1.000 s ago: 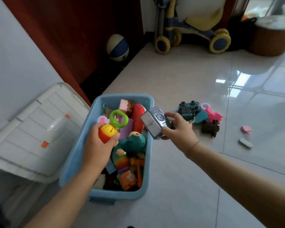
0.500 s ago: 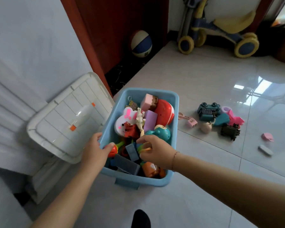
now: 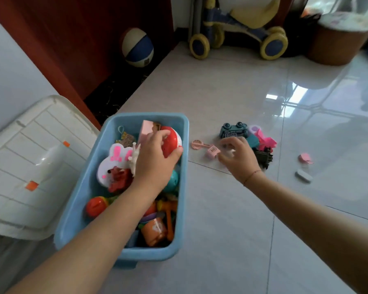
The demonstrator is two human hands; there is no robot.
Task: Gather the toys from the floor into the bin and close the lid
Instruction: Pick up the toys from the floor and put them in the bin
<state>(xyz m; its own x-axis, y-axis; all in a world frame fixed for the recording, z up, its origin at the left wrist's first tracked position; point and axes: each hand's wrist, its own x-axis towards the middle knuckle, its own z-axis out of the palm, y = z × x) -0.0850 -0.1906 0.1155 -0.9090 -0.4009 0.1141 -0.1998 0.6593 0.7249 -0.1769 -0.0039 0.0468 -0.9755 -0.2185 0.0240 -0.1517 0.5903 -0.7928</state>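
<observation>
The blue bin (image 3: pixel 75 209) stands on the tiled floor, filled with several toys, among them a white rabbit face (image 3: pixel 113 164). My left hand (image 3: pixel 155 160) reaches into it, fingers and thumb curled around a red and white toy (image 3: pixel 172 142) at the bin's far right side. My right hand (image 3: pixel 240 158), blurred, hovers with fingers apart over the floor toys right of the bin: a pink block (image 3: pixel 211 151), a pink key shape (image 3: pixel 197 144), a teal car (image 3: pixel 234 130), a pink toy (image 3: pixel 265 141) and a dark toy (image 3: pixel 263 159). The white lid (image 3: pixel 30 166) lies to the left of the bin.
Two small pieces, one pink (image 3: pixel 305 158) and one grey (image 3: pixel 303 176), lie further right on the floor. A ball (image 3: pixel 137 47) sits by the red-brown door, a ride-on toy (image 3: pixel 238 39) and a brown basket (image 3: pixel 338 45) stand at the back.
Both hands left the near end of the bin. My left hand moved to the far end onto the red and white toy; my right hand swung out over the floor toys.
</observation>
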